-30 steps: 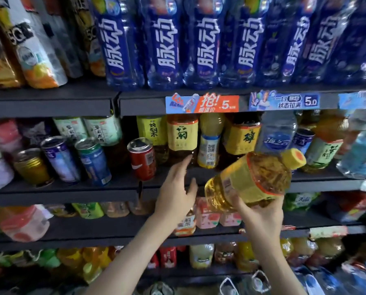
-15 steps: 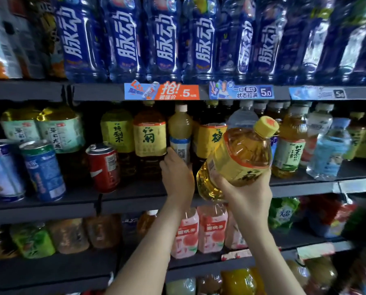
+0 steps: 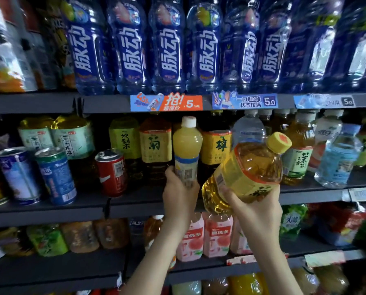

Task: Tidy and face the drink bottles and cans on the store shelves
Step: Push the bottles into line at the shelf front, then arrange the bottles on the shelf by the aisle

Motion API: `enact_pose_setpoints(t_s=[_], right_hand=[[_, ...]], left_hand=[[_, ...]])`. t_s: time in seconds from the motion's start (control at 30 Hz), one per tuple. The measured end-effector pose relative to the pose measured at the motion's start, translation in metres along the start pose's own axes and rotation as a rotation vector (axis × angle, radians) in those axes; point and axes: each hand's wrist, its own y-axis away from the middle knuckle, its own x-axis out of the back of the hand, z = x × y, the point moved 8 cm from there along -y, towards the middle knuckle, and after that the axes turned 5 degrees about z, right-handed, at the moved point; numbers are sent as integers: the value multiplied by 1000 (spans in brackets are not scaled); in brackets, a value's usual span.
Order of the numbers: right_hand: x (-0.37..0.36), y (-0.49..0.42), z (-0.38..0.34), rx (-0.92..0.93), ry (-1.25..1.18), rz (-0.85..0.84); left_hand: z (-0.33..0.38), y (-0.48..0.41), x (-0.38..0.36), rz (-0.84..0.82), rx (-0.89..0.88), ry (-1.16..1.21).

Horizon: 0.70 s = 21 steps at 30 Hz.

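My right hand (image 3: 255, 206) holds an amber tea bottle (image 3: 248, 169) with a yellow label and yellow cap, tilted so the cap points up and right, in front of the middle shelf (image 3: 135, 206). My left hand (image 3: 178, 192) is closed around the lower part of a pale yellow juice bottle (image 3: 187, 145) with a white cap, which stands upright on that shelf between yellow-labelled tea bottles (image 3: 155, 145). A red cola can (image 3: 111, 172) and blue cans (image 3: 55, 175) lean to the left of it.
Tall blue drink bottles (image 3: 167, 45) fill the top shelf above price tags (image 3: 167, 102). Green-labelled tea (image 3: 297, 160) and clear water bottles (image 3: 337, 158) stand at the right. Pink peach drinks (image 3: 205, 237) sit on the shelf below, behind my forearms.
My left hand has gone from open and reaching to closed around the pale yellow juice bottle. The amber bottle in my right hand rose slightly, and the view shifted upward and closer.
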Motion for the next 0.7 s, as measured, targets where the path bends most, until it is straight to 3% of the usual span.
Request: enact_pose_setpoints(t_s=[0.27,0.43,0.7], right_hand=[[-55,9,-21,13,146,-161],[-96,5,-35,-13,318,-206],[-109,-3,-37,-35,380,-219]], left_hand=[[-26,12,107,143,-58,-50],[-21,8,116,70,-74,-16],[-30,15,116,26,16,86]])
